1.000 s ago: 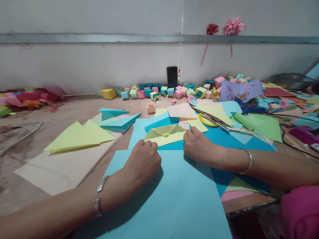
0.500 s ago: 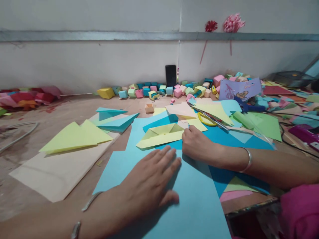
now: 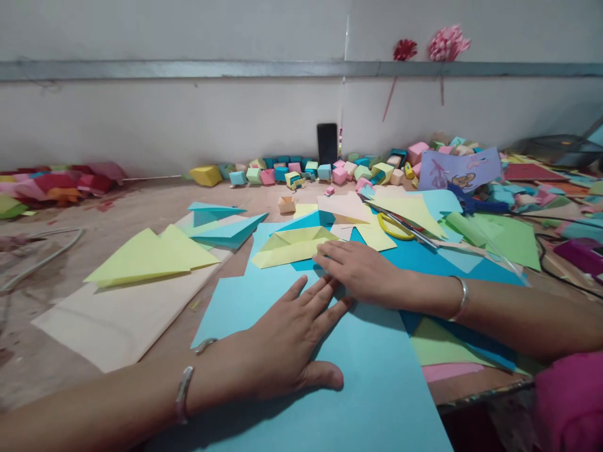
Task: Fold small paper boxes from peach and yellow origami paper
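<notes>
A large light-blue sheet of paper [image 3: 377, 370] lies in front of me. My left hand [image 3: 294, 339] rests on it palm down, fingers spread. Just beyond, my right hand [image 3: 360, 270] lies flat with its fingers stretched out to the left, their tips close to the left hand's fingers. Behind the right fingertips is a folded yellow-green paper piece [image 3: 287, 248], near the sheet's far edge. No object shows in either hand.
Folded yellow paper [image 3: 146, 257] lies on a cream sheet [image 3: 103, 320] at the left, beside folded blue paper [image 3: 235, 232]. Scissors with yellow handles [image 3: 396, 227] lie beyond my right hand. Small paper boxes [image 3: 268, 177] and a phone [image 3: 326, 143] line the wall.
My right hand has gone from a closed fist to flat, moving left toward my left hand. The folded yellow-green piece has shifted slightly left and away. The left fingers are spread wider.
</notes>
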A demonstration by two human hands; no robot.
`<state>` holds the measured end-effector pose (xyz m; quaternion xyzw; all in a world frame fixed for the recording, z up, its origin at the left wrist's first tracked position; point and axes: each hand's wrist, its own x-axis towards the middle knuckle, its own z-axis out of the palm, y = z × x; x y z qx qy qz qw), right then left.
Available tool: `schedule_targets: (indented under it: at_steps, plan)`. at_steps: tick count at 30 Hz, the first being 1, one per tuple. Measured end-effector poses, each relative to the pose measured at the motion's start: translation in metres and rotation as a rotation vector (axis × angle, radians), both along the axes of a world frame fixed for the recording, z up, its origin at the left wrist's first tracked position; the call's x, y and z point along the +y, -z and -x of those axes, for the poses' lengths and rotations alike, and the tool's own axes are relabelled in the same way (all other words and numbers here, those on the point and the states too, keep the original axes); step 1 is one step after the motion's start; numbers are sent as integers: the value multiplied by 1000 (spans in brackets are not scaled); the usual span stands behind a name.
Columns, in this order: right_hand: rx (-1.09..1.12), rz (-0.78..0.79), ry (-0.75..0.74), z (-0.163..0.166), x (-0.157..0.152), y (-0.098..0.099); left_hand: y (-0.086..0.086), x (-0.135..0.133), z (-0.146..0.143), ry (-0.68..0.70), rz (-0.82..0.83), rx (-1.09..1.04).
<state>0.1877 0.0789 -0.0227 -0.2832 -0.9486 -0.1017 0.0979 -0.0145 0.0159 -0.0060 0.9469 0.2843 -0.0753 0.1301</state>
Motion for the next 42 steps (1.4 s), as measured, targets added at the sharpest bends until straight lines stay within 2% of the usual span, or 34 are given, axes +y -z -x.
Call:
schedule_targets:
  at_steps: [4, 9, 15, 19, 22, 24, 27, 30, 34, 37, 42]
  plan:
    - [-30, -18, 100, -5, 26, 8, -2, -1, 0, -10, 12, 9]
    - [-162, -69, 99, -9, 37, 8, 1, -2, -2, -33, 11, -12]
    - [-59, -219, 161, -11, 33, 9, 4, 2, -1, -70, -36, 9]
    - [-80, -184, 123, -8, 27, 7, 10, 7, 1, -112, -132, 13]
    - [-124, -174, 103, -6, 19, 5, 15, 7, 0, -54, -219, -38]
    - [-124, -227, 121, -6, 12, 3, 14, 5, -2, -25, -271, -59]
    - [-120, -308, 121, -6, 1, -2, 7, 1, -7, -103, -340, 16]
    - [-188, -196, 123, -5, -10, -8, 0, -2, -9, -162, -339, 95]
    - [-285, -48, 131, -2, -21, -7, -1, -5, -10, -21, -270, 26]
    - [-287, -54, 91, -3, -23, -2, -2, -10, -10, 13, -257, 17]
    - [-265, -136, 2, -4, -23, 1, -4, -15, -10, -153, -327, 129]
